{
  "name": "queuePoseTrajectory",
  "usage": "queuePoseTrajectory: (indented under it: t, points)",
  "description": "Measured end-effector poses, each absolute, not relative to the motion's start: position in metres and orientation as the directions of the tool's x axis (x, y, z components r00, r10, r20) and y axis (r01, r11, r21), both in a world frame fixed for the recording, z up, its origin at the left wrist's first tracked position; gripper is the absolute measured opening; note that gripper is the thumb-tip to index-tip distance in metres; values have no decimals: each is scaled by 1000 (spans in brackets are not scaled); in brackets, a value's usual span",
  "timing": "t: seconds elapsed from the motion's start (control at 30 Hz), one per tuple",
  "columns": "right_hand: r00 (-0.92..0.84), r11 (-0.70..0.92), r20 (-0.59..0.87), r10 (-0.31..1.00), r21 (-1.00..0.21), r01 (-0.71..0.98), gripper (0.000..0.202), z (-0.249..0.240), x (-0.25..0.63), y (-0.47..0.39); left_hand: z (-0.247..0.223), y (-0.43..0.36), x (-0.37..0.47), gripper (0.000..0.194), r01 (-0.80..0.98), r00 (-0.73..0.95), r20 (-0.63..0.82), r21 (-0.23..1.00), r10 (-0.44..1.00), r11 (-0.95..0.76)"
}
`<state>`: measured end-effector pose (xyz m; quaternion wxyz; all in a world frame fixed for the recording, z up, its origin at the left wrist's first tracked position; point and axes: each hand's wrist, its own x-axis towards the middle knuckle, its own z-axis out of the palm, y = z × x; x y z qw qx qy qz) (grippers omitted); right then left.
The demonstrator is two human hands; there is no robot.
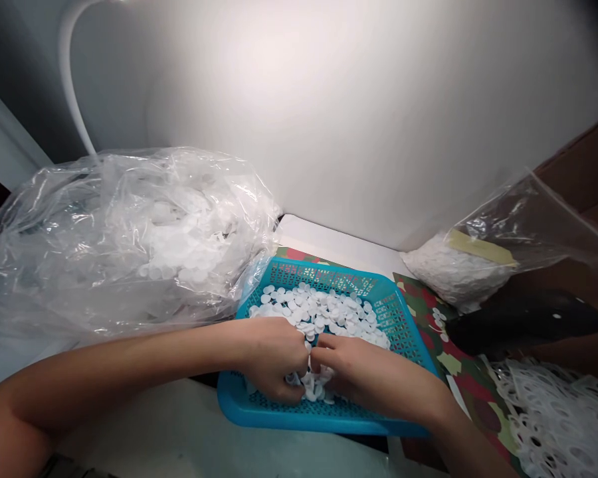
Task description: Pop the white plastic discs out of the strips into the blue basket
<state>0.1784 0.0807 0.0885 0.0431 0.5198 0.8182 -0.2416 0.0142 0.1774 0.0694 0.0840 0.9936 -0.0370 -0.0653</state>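
Note:
Both hands are inside a blue plastic basket [259,418] with slotted sides, which holds many small white discs [323,309]. My left hand [274,355] is curled, its fingers bent down at the discs near the basket's front. Close beside it, my right hand [346,365] bends its fingers inward over the same discs. The two hands almost meet in the middle. Some white discs show between and below the fingers, but what either hand grips is too small and partly hidden to name.
To the left lies a large clear plastic bag [129,232] with white pieces inside. A smaller bag [458,272] with white contents and a yellow label stands back right, near a black object [528,322]. White ring-shaped pieces [563,411] are heaped at right. A lamp arm [67,73] rises at left.

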Motion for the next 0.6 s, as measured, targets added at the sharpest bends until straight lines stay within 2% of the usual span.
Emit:
queuePoseTrajectory:
  t: [0.17, 0.33, 0.5, 0.6]
  points:
    - [-426, 336, -263, 866, -326, 884, 8, 87, 179, 82, 70, 177, 14, 24, -61, 988, -130, 167, -83, -984]
    - [-344, 298, -178, 922, -241, 924, 20, 88, 174, 88, 69, 178, 13, 27, -57, 991, -112, 142, -73, -988]
    - [-350, 325, -179, 919, -155, 933, 27, 79, 176, 94, 68, 178, 13, 26, -55, 991, -115, 136, -71, -989]
    - [-353, 323, -175, 919, -179, 929, 22, 76, 179, 95, 69, 178, 14, 26, -55, 991, -111, 137, -71, -989]
